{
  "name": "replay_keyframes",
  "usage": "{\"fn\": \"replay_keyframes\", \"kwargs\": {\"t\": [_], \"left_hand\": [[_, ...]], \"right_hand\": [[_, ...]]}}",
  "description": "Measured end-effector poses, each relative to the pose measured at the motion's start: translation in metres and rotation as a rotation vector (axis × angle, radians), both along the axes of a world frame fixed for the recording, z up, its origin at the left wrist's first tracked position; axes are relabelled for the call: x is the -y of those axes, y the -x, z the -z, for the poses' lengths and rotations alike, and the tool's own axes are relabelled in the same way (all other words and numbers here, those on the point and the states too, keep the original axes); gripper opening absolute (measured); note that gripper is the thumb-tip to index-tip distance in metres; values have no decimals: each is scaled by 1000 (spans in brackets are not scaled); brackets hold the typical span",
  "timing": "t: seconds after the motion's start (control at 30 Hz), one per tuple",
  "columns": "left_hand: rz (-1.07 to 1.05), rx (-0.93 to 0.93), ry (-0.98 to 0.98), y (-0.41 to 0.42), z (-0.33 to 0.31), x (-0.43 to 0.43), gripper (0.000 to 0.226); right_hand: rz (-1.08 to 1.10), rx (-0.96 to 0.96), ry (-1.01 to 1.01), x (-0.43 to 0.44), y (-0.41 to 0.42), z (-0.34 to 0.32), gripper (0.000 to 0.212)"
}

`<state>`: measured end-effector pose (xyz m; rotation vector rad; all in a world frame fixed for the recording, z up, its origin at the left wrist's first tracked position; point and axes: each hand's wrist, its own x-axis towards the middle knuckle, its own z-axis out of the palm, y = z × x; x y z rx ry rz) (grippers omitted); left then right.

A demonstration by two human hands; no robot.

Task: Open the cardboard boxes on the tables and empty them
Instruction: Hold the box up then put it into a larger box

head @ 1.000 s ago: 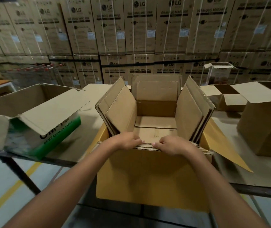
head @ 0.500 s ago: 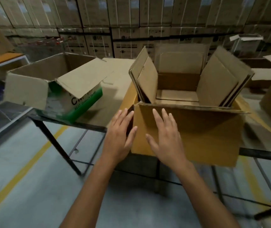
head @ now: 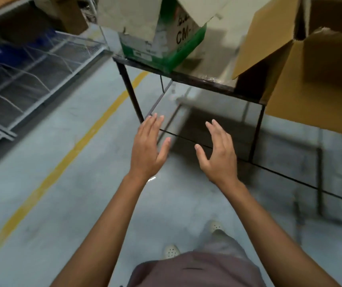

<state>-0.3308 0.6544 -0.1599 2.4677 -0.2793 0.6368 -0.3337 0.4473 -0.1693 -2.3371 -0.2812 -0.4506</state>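
Over smooth grey floor, left hand, right hand, fingers apart, matte brown box.

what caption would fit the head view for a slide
Open, empty left hand and right hand above the floor, before a table bearing a green-and-white box and a brown cardboard box

Resting on the dark-framed table: a green-and-white box at its left corner, a brown cardboard box near it.
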Motion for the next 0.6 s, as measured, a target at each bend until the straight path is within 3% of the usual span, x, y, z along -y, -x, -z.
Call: {"fn": "replay_keyframes", "kwargs": {"t": [0.3,0.6], "left_hand": [[-160,38,-8,-12,4,-96,54],[-153,130,-63,-128,-26,-165,53]], "right_hand": [[-118,10,-46,-94,-30,11,64],[-115,109,-155,-150,-146,-3,64]]}}
